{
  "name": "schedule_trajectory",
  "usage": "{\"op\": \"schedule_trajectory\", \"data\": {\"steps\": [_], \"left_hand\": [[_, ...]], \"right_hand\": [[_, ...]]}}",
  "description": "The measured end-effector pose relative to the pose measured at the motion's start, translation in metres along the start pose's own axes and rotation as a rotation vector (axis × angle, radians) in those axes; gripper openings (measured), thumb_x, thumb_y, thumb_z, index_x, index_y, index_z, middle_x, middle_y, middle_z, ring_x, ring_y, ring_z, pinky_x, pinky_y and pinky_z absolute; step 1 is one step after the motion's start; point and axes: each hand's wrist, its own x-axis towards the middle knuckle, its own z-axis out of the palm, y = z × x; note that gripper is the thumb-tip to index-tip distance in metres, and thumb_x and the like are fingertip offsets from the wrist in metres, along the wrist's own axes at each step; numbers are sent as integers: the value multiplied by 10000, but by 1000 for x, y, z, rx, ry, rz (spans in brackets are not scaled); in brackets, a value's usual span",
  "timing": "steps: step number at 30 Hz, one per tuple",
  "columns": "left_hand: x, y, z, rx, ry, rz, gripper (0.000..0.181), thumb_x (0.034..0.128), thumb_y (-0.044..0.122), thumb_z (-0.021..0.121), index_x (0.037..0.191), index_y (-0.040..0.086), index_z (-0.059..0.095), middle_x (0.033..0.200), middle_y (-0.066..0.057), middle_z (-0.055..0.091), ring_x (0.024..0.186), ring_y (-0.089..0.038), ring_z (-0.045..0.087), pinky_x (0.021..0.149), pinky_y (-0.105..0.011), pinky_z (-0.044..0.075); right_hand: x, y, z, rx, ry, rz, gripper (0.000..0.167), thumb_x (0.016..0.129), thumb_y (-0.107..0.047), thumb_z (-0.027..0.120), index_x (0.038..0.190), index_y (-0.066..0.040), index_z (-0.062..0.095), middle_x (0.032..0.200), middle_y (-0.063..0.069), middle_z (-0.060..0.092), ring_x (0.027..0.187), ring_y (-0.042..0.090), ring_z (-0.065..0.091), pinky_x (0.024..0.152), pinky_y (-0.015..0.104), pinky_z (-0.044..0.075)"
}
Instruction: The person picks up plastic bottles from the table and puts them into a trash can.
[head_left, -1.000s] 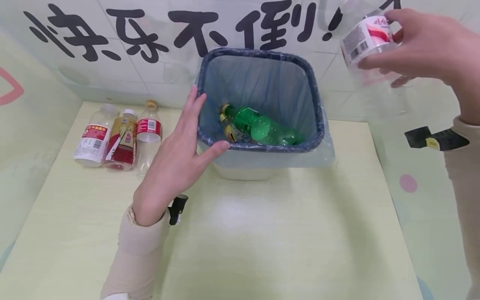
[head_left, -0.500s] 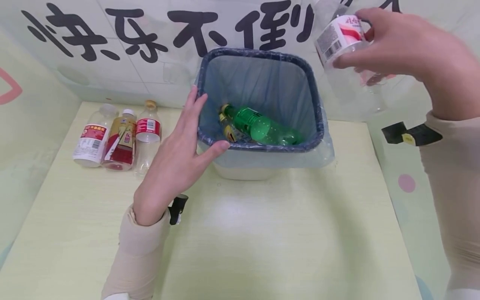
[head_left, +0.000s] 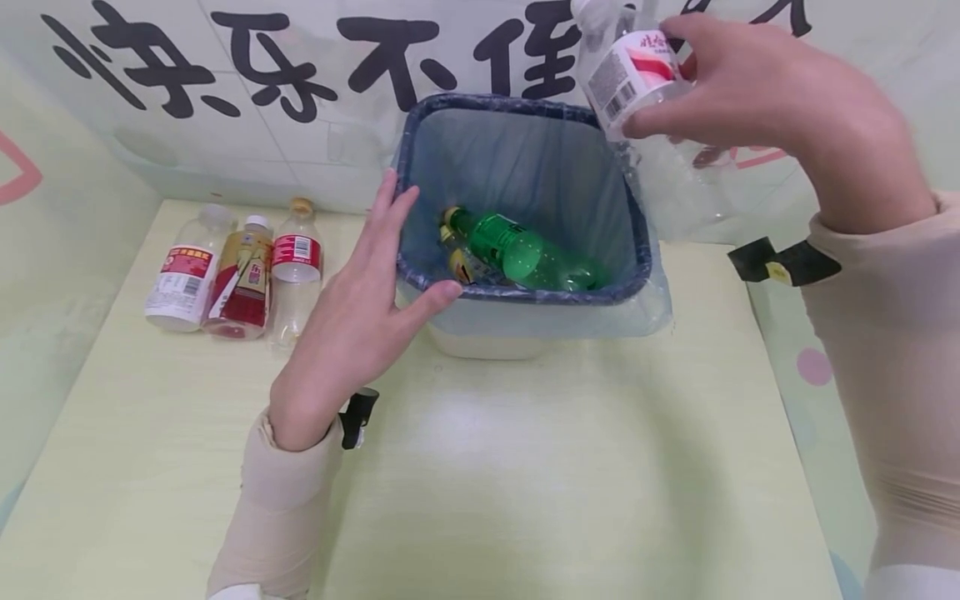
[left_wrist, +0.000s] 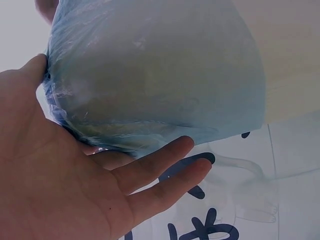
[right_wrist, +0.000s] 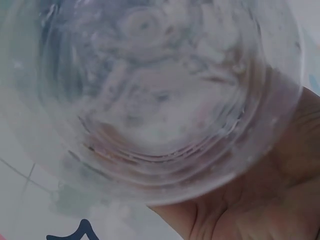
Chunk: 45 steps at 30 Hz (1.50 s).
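My right hand grips a clear plastic bottle with a white and red label. The bottle is tilted, its neck toward the upper left, and it overlaps the far right corner of a trash bin. In the right wrist view, the round bottle base fills most of the picture. My left hand rests against the bin's left rim with fingers straight. The left wrist view shows that hand beside the bluish bin liner. A green bottle and a smaller yellow-labelled bottle lie inside the bin.
On the table, left of the bin, lie a white-bottomed bottle, a red and gold labelled bottle and a clear bottle with a red label. A wall with large black characters stands behind.
My right hand has moved left with the clear bottle, from right of the bin to its far right corner. The left hand stays at the rim.
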Motion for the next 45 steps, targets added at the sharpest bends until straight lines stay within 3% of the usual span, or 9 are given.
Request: {"op": "schedule_trajectory", "data": {"steps": [4, 9, 14, 19, 23, 26, 30, 37, 45], "left_hand": [[-1, 0, 0, -3, 1, 0, 889, 922, 638, 550, 1603, 338, 65, 1618, 238, -113, 1362, -313, 457, 417, -337, 440], [-1, -1, -1, 0, 3, 5, 888, 921, 641, 548, 1603, 337, 67, 1619, 237, -110, 1357, -308, 464, 414, -334, 439], [-1, -1, -2, 5, 5, 12, 891, 923, 625, 561, 1604, 329, 69, 1620, 234, -111, 1372, -308, 446, 435, -323, 456], [-1, -2, -3, 10, 7, 10, 886, 928, 604, 570, 1605, 321, 73, 1623, 226, -109, 1381, -320, 433, 452, -317, 468], [-1, -2, -4, 13, 5, 9, 883, 931, 603, 567, 1606, 318, 74, 1624, 223, -108, 1389, -322, 422, 465, -314, 474], [-1, -2, -3, 11, 3, 9, 883, 931, 597, 572, 1606, 315, 77, 1624, 223, -107, 1402, -311, 406, 480, -308, 483], [-1, -3, -3, 12, 0, 10, 884, 930, 599, 572, 1607, 309, 82, 1625, 224, -106, 1392, -306, 421, 477, -313, 480], [-2, -4, -2, 10, -4, 13, 887, 926, 614, 565, 1606, 311, 84, 1621, 232, -108, 1357, -321, 461, 451, -328, 463], [-3, -3, -1, 3, -12, 15, 883, 927, 611, 566, 1606, 312, 88, 1620, 236, -106, 1377, -317, 439, 478, -313, 483]], "right_hand": [[0, -4, 2, -22, 11, -12, 878, 874, -458, 722, 1560, -204, 236, 1372, 231, 435, 946, 379, 582, 554, 220, 507], [1, -5, 3, -50, 25, -15, 875, 869, -497, 708, 1553, -199, 251, 1336, 227, 455, 915, 377, 592, 574, 277, 509], [1, -7, 3, -14, 36, -22, 878, 881, -467, 710, 1567, -212, 225, 1350, 218, 446, 949, 383, 578, 552, 229, 510], [-1, -15, 4, 47, 107, -76, 852, 878, -382, 742, 1560, -340, 233, 1372, 151, 444, 1035, 331, 523, 534, 153, 503], [-3, -23, 4, 75, 159, -108, 834, 873, -358, 739, 1525, -454, 228, 1361, 122, 471, 976, 320, 546, 517, 155, 502], [-3, -29, 6, 72, 189, -78, 801, 873, -400, 716, 1526, -408, 253, 1353, 116, 489, 943, 314, 563, 532, 141, 491], [-2, -35, 11, 69, 246, -43, 789, 860, -432, 712, 1524, -367, 289, 1402, 91, 475, 1020, 289, 539, 581, 109, 470], [0, -41, 13, 78, 296, -44, 726, 887, -453, 650, 1522, -397, 302, 1483, 48, 445, 1074, 273, 527, 584, 127, 472], [2, -45, 14, 57, 337, -33, 723, 881, -481, 632, 1524, -412, 307, 1492, 28, 436, 1076, 264, 518, 692, 196, 500]]}}
